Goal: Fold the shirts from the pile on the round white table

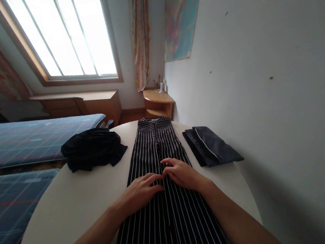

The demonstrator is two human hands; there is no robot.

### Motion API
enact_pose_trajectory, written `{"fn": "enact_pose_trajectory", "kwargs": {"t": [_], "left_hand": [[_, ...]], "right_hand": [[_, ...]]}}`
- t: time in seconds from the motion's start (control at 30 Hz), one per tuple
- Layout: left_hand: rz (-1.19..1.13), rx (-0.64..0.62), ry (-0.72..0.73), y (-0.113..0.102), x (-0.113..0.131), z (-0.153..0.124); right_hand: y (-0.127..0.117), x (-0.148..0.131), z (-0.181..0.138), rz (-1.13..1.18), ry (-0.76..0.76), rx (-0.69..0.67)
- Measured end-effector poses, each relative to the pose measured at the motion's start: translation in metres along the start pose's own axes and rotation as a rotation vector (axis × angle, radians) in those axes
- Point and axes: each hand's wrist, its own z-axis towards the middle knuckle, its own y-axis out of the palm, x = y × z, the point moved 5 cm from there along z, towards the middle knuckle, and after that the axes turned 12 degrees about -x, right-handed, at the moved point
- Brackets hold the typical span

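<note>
Black trousers with white vertical stripes lie lengthwise on the round white table, waistband at the far edge and legs running toward me. My left hand rests on the trousers near the middle, its fingers stretched toward the inner seam and the thumb apart. From the right, my right hand meets it over the same seam, with fingers slightly bent and spread. The fingertips of both hands nearly touch, and I see no fabric gripped in either hand.
A crumpled black garment lies at the table's left, and folded dark garments at its right near the white wall. Beds with blue plaid mattresses stand on the left. A wooden corner shelf stands beyond the table.
</note>
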Motion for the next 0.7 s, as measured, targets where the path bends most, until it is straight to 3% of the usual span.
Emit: {"fn": "enact_pose_trajectory", "kwargs": {"t": [0.47, 0.7], "left_hand": [[-0.097, -0.003, 0.14, -0.002, 0.025, 0.002], [-0.166, -0.059, 0.149, 0.002, 0.022, -0.001]], "right_hand": [[-0.007, -0.009, -0.016, 0.251, -0.062, -0.045], [-0.014, -0.016, -0.016, 0.314, -0.106, 0.02]]}}
